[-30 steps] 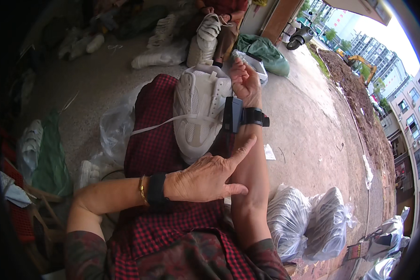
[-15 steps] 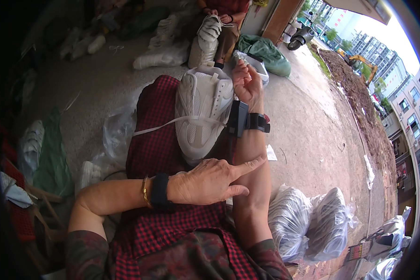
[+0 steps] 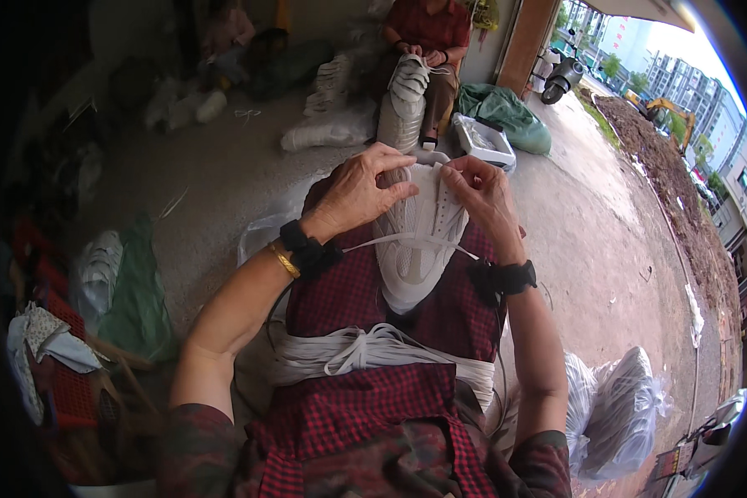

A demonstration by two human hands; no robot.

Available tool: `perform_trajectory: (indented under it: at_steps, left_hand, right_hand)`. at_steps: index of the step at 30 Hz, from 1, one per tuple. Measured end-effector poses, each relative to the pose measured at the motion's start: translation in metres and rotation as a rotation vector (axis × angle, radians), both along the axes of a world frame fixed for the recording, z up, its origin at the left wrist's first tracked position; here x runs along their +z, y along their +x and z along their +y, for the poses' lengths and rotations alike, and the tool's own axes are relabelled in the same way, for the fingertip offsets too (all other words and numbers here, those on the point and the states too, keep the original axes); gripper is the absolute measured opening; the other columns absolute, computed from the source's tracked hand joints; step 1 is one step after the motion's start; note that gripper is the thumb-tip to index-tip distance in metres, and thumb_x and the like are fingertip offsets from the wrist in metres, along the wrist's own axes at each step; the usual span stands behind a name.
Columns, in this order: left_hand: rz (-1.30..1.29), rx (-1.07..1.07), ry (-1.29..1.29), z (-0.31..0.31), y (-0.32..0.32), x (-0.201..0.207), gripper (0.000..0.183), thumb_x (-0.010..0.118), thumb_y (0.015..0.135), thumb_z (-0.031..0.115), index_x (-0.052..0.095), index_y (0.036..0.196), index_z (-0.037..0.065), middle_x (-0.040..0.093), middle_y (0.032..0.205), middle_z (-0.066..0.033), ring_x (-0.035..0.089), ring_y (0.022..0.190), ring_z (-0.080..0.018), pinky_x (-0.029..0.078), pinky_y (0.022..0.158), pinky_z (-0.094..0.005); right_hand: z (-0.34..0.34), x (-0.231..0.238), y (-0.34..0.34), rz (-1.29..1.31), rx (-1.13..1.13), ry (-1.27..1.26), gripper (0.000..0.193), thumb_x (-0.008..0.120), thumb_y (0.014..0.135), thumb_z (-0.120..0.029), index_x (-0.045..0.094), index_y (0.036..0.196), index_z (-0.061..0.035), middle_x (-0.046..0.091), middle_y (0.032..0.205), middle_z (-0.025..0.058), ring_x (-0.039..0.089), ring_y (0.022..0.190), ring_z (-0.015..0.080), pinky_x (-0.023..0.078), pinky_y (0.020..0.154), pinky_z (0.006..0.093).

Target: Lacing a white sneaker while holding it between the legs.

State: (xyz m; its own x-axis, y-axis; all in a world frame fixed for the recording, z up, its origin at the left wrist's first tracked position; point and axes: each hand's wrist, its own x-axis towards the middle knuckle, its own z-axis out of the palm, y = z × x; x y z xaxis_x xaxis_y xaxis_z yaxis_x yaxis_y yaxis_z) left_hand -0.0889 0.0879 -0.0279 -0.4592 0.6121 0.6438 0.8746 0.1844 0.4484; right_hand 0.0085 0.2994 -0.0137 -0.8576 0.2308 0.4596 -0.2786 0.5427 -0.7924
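A white shoe upper (image 3: 407,266) lies on my lap with its toe toward me. A flat white shoelace (image 3: 427,241) crosses it low on the lacing and trails out to both sides. My left hand (image 3: 361,191) rests at the upper's left top edge, thumb and fingers apart. On the other side my right hand (image 3: 481,195) pinches the top right edge beside the tongue (image 3: 424,177); whether a lace end is in that pinch is too small to tell. A tied bundle of white shoelaces (image 3: 365,350) lies across my lap, over a red-and-black checked apron (image 3: 349,299).
Ahead, another person (image 3: 427,41) sits handling a stack of white uppers (image 3: 402,108). A white bin (image 3: 483,143) and a green sack (image 3: 510,116) stand to their right. Wrapped bundles (image 3: 618,415) lie at my right; a red crate (image 3: 70,398) is at my left.
My left hand has left my right forearm and moved up to the upper. My right hand has come down onto its top right edge. The shoelace bundle on my lap is now visible.
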Motion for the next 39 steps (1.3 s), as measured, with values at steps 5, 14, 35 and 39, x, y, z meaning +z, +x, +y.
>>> perform_trajectory:
  at_steps: [5,14,35,39]
  left_hand:
    - [-0.119,-0.036,0.068,-0.005,0.012,-0.006,0.048,0.083,0.082,0.028,0.07,0.122,0.006,0.063,0.124,-0.0097,0.065,0.107,-0.0216,0.056,0.084,-0.0328]
    - [-0.209,0.013,-0.055,-0.006,0.011,0.008,0.034,0.08,0.08,0.016,0.066,0.106,-0.001,0.063,0.112,-0.0062,0.069,0.094,-0.0187,0.058,0.082,-0.0314]
    - [-0.181,-0.067,-0.187,-0.025,0.068,-0.019,0.031,0.078,0.08,0.011,0.058,0.102,0.0,0.061,0.096,-0.0124,0.064,0.079,-0.0197,0.053,0.067,-0.0325]
    - [-0.207,-0.046,-0.241,-0.037,0.061,-0.021,0.023,0.076,0.083,0.013,0.062,0.097,0.002,0.067,0.085,-0.0107,0.066,0.068,-0.0229,0.054,0.062,-0.0354]
  right_hand:
    - [0.01,0.001,0.003,-0.036,0.107,0.132,0.025,0.069,0.094,-0.025,0.068,0.091,-0.0006,0.05,0.063,-0.0027,0.043,0.06,0.0059,0.035,0.054,0.0274]
    - [-0.001,0.008,0.018,-0.081,0.0,0.242,0.032,0.074,0.088,-0.032,0.064,0.087,-0.002,0.047,0.064,-0.002,0.043,0.06,0.0077,0.033,0.052,0.0299]
    - [-0.003,-0.029,0.075,0.023,0.129,0.395,0.023,0.068,0.09,-0.014,0.058,0.101,0.0034,0.063,0.078,0.0164,0.063,0.068,0.0295,0.049,0.061,0.0397]
    - [-0.005,-0.022,0.078,-0.095,0.148,0.455,0.019,0.064,0.091,-0.014,0.065,0.086,0.0041,0.064,0.077,0.0201,0.066,0.07,0.0352,0.048,0.061,0.0429]
